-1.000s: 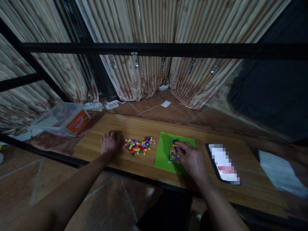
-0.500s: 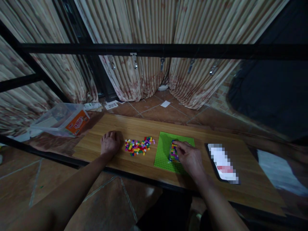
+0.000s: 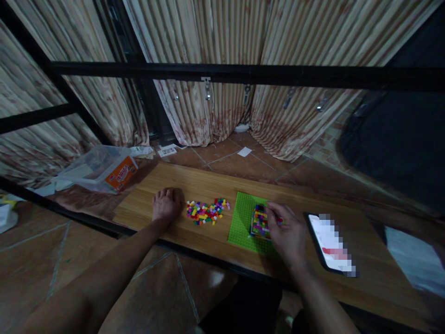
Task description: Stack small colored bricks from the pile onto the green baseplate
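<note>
Palm down on the wooden table (image 3: pixel 198 178), my left hand (image 3: pixel 167 205) lies beside a loose pile of small coloured bricks (image 3: pixel 206 212), its fingers loosely bent and seemingly holding nothing. A green studded baseplate (image 3: pixel 239 221) lies right of the pile. On it stands a small block-shaped build of multicoloured bricks (image 3: pixel 260 222). My right hand (image 3: pixel 288 231) is over the right side of this build, with thumb and fingers pinched together near its upper right corner. Whatever is between the fingertips is too small to make out. The hand covers part of the build and baseplate.
Right of my right hand lies a phone (image 3: pixel 330 246) with a lit, blurred screen. White paper (image 3: pixel 413 260) is beyond the table's right end. A clear plastic bin (image 3: pixel 99 169) with an orange label stands at the left. A black metal bar (image 3: pixel 222 72) crosses before the curtains.
My right hand has shifted from the build's upper left corner to its right side, uncovering more bricks. My left hand stays on the table. The whole view has shifted slightly.
</note>
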`<state>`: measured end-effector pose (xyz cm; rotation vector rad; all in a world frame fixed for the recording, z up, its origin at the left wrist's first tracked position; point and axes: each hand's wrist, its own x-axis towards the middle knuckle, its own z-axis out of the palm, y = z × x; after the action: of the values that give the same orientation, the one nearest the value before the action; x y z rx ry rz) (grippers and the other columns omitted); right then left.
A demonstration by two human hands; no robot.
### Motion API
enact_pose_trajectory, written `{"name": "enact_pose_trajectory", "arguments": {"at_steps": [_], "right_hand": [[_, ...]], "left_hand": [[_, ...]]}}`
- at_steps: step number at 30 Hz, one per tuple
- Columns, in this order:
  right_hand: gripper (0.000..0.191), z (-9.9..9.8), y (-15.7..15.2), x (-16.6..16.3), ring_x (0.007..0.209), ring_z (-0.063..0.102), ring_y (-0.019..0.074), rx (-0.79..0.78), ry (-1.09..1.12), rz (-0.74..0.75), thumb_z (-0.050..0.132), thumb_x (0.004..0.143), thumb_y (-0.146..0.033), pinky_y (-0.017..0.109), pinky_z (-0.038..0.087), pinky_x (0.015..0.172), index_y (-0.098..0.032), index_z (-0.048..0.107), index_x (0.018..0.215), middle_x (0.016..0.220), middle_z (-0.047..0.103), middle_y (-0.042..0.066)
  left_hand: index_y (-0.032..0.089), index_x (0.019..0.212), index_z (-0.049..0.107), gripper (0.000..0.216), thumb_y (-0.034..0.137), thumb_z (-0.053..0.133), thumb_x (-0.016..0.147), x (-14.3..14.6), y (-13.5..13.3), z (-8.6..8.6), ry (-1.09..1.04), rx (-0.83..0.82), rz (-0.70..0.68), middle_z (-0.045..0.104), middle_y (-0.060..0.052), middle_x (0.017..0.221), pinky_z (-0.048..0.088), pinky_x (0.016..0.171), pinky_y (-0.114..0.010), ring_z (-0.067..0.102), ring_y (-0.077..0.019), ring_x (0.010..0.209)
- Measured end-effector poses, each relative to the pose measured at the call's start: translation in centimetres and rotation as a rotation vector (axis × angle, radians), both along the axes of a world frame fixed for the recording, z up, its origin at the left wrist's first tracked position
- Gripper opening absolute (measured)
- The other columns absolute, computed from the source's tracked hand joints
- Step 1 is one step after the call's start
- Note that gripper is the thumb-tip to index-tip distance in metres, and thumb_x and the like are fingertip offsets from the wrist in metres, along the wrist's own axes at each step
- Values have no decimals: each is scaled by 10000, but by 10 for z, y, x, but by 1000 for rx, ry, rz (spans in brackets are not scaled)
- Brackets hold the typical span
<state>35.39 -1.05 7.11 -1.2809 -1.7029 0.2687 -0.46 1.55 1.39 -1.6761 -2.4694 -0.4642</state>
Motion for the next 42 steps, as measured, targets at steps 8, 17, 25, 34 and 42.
{"name": "enact_pose_trajectory", "arguments": {"at_steps": [8, 17, 25, 34, 42], "right_hand": [[406, -19, -5, -74, 1084, 618, 203, -90, -224, 267, 381, 914, -82, 352, 498, 966, -196, 617, 1224, 1172, 657, 103], [335, -54, 32, -104, 970, 583, 279, -207, -411, 73, 426, 838, -59, 408, 487, 891, -129, 646, 1080, 993, 633, 163], [274, -51, 37, -104, 998, 565, 222, -352, -616, 93, 436, 873, -84, 293, 437, 898, -135, 658, 1026, 1028, 638, 124], [285, -37, 14, -104, 951, 607, 196, -442, -589, 201, 409, 926, -131, 266, 440, 829, -162, 685, 990, 1006, 667, 98], [272, -32, 3, -97, 926, 617, 178, -395, -429, 251, 450, 920, -158, 276, 447, 828, -218, 695, 1023, 1019, 661, 64]], "left_hand": [[164, 1194, 611, 398, 327, 373, 921, -1, 1, -2, -4, 17, -2, 620, -130, 1256, 394, 987, -447, 524, -309, 1155], [158, 1201, 605, 395, 323, 380, 922, 0, 0, -1, -8, 4, -1, 621, -132, 1253, 397, 985, -450, 524, -310, 1157], [167, 1192, 609, 383, 321, 376, 929, 1, 0, 0, -7, 3, 5, 622, -122, 1261, 401, 987, -445, 526, -300, 1159], [166, 1199, 604, 388, 327, 376, 930, 1, 0, -1, 13, 5, 1, 624, -119, 1251, 402, 981, -454, 529, -308, 1146], [165, 1186, 612, 378, 319, 387, 925, 1, 0, -2, 14, 22, 9, 624, -118, 1251, 408, 976, -450, 526, -304, 1145]]}}
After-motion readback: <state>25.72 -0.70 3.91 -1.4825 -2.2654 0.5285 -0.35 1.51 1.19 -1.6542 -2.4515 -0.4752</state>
